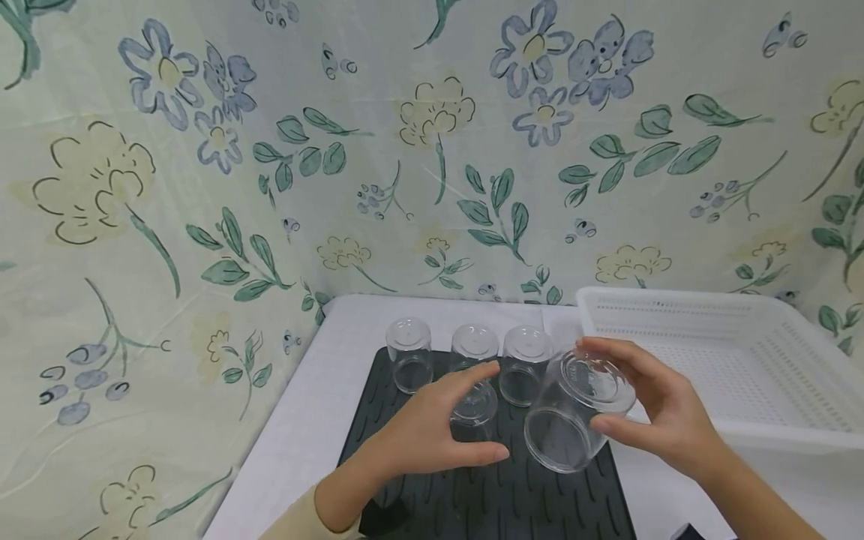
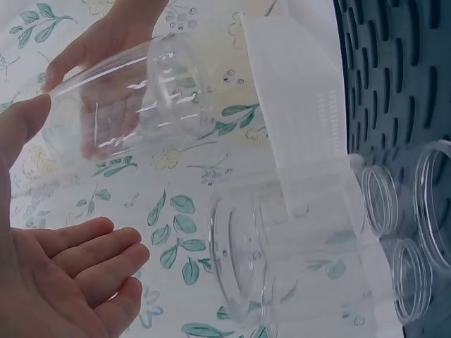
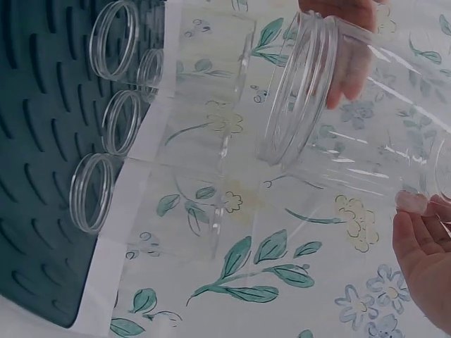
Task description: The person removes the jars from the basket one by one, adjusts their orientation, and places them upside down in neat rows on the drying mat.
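My right hand (image 1: 668,412) holds a clear jar (image 1: 563,442) near its base, thumb on one side and fingers on the other. Its ridged mouth (image 3: 299,91) points down at a tilt, above the right part of the black ridged mat (image 1: 499,495). To the left, my left hand (image 1: 428,427) is held with thumb and fingers spread apart, holding nothing. Behind that hand, a clear jar (image 1: 475,409) is partly hidden. Farther back on the mat stand more upside-down jars: one on the left (image 1: 409,349), one in the middle (image 1: 474,341) and one on the right (image 1: 525,364).
A white perforated plastic basket (image 1: 783,435) stands at the right, beyond my right hand. White cloth (image 1: 283,457) covers the table around the mat. Floral fabric (image 1: 405,165) hangs behind and at the left. A small dark object (image 1: 688,531) shows at the bottom edge.
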`<move>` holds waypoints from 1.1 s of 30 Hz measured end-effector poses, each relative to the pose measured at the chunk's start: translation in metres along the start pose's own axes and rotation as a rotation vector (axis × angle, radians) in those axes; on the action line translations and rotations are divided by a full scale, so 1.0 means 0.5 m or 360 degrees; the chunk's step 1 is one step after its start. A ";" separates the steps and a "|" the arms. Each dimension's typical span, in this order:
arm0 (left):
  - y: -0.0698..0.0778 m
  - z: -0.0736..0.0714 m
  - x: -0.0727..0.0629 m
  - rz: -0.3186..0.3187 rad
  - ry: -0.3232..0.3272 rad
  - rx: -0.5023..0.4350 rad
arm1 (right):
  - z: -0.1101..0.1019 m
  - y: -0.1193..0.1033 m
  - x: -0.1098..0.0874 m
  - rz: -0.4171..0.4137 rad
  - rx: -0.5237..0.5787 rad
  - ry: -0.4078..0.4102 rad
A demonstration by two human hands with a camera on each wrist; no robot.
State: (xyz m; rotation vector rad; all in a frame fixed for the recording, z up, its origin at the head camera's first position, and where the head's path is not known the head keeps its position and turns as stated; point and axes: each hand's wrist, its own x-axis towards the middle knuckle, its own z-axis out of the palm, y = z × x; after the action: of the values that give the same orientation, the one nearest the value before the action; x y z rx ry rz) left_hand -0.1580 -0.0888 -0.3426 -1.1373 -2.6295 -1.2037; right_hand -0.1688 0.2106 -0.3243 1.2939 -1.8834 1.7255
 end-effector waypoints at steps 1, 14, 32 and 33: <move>-0.003 -0.005 -0.005 -0.0025 0.0011 0.0032 | 0.000 0.006 -0.002 0.0005 -0.0015 0.0000; -0.075 -0.044 -0.086 -0.0412 0.0020 0.0227 | 0.030 0.075 -0.049 0.0359 -0.0339 0.0005; -0.187 -0.026 -0.165 -0.0689 -0.0240 0.0335 | 0.053 0.133 -0.081 0.0563 -0.0318 0.0019; -0.193 -0.024 -0.167 -0.0699 -0.0256 0.0345 | 0.054 0.135 -0.082 0.0570 -0.0314 0.0021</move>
State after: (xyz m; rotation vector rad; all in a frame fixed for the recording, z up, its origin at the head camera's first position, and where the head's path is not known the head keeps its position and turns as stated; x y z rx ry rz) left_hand -0.1611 -0.1889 -0.4225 -0.6662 -3.1492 -0.8653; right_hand -0.1871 0.1959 -0.4044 0.9134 -2.3211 1.6412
